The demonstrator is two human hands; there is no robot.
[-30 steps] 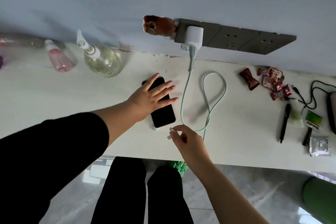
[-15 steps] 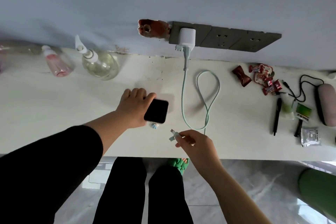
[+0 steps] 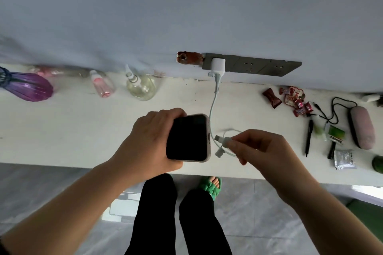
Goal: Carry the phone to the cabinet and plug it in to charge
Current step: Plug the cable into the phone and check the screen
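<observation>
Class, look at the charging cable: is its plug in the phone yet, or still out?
Out. The plug, pinched in the right hand, sits just short of the port on the phone, held by the left hand.

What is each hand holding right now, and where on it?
Left hand grips the phone around its left end. Right hand pinches the charging cable just behind its plug, not yet inserted.

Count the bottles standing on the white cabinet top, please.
2. A small pink plastic bottle stands by the wall at the left; a round clear glass pump bottle stands just right of it. Blurred things further left may hide more.
</observation>
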